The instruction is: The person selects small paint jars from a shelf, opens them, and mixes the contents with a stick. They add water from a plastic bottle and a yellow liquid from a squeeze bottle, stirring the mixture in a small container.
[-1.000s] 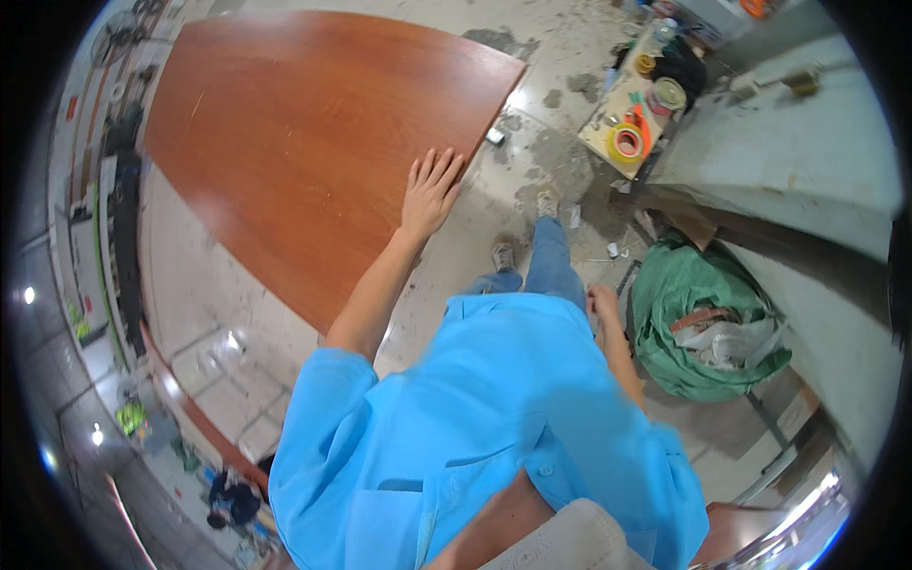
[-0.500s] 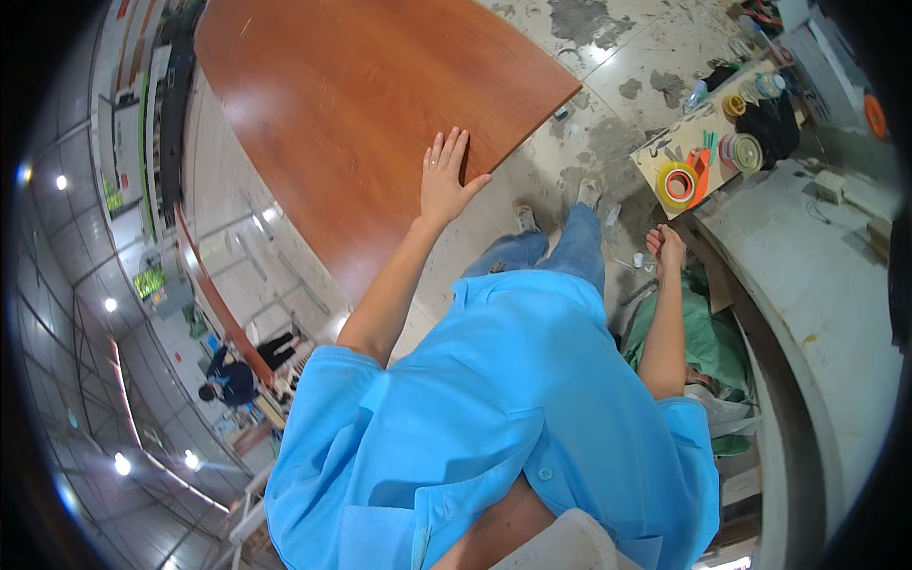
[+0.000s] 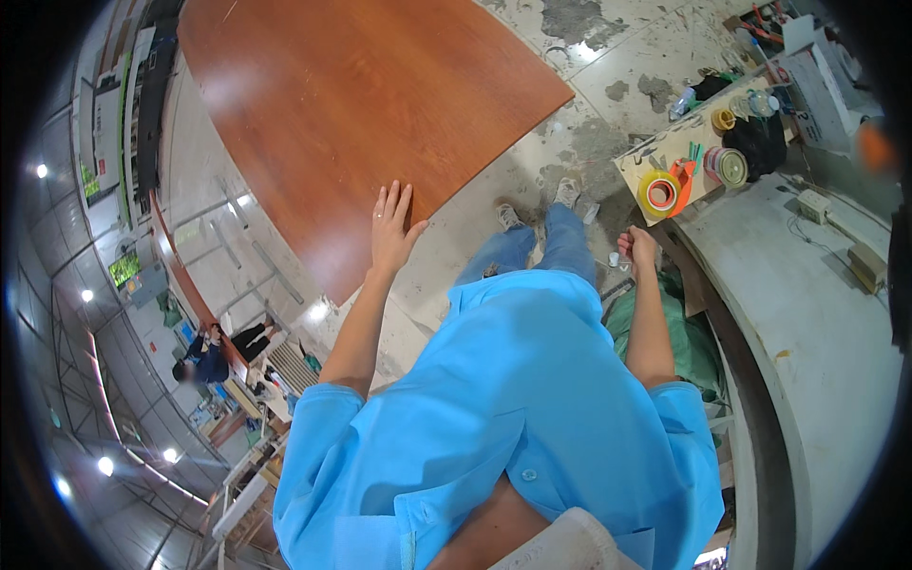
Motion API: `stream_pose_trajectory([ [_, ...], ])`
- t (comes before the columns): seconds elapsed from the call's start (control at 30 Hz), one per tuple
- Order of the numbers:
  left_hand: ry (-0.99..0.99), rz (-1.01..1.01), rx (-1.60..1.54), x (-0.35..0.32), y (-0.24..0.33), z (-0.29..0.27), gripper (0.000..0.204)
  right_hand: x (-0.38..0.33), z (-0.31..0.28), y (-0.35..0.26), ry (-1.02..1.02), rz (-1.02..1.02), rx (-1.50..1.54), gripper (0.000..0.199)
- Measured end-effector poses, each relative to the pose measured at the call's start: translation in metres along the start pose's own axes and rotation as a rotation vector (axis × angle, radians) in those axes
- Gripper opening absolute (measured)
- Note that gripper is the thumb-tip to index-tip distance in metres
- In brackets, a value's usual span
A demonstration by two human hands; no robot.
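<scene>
My left hand (image 3: 391, 231) lies flat, fingers spread, on the near edge of a large reddish-brown wooden panel (image 3: 361, 104) that stands on the stained concrete floor. My right hand (image 3: 638, 249) hangs at my side with the fingers curled into a loose fist, close to a wooden board (image 3: 679, 157); I cannot tell whether it holds something small. My blue shirt (image 3: 513, 418) and blue trousers fill the lower middle of the view.
On the wooden board lie a yellow tape roll (image 3: 658, 191), an orange dispenser and other rolls (image 3: 725, 166). A curved grey counter (image 3: 807, 313) runs down the right. A green sack (image 3: 689, 347) sits beside my right leg. A person (image 3: 204, 356) crouches far left.
The view has swung so the panel and board sit higher and further right. My left hand stays flat on the panel edge. My right hand has risen slightly toward the board.
</scene>
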State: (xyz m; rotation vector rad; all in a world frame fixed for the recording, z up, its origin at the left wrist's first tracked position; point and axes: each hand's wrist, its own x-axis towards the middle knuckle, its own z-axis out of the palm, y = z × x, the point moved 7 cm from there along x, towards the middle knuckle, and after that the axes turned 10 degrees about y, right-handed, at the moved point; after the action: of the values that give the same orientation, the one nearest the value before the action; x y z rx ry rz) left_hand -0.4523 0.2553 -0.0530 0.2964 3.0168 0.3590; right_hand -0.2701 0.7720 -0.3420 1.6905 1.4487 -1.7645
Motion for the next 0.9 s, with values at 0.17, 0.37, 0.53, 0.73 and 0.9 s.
stream_pose_trajectory([
  [0.17, -0.039, 0.184, 0.025, 0.029, 0.036, 0.008, 0.063, -0.007, 0.016, -0.031, 0.022, 0.001, 0.02, 0.027],
  [0.37, -0.044, 0.347, -0.032, 0.091, 0.097, 0.025, 0.057, -0.007, 0.018, -0.036, 0.04, -0.004, 0.076, 0.028],
  [0.53, -0.018, 0.448, -0.052, 0.142, 0.148, 0.036, 0.06, -0.01, 0.008, -0.009, 0.057, 0.009, 0.065, 0.026],
  [0.73, 0.064, 0.554, -0.027, 0.212, 0.204, 0.054, 0.062, -0.016, -0.017, 0.029, 0.13, 0.068, 0.069, 0.026],
  [0.9, 0.069, 0.615, -0.043, 0.246, 0.224, 0.059, 0.056, -0.019, -0.027, 0.041, 0.172, 0.083, 0.055, 0.036],
])
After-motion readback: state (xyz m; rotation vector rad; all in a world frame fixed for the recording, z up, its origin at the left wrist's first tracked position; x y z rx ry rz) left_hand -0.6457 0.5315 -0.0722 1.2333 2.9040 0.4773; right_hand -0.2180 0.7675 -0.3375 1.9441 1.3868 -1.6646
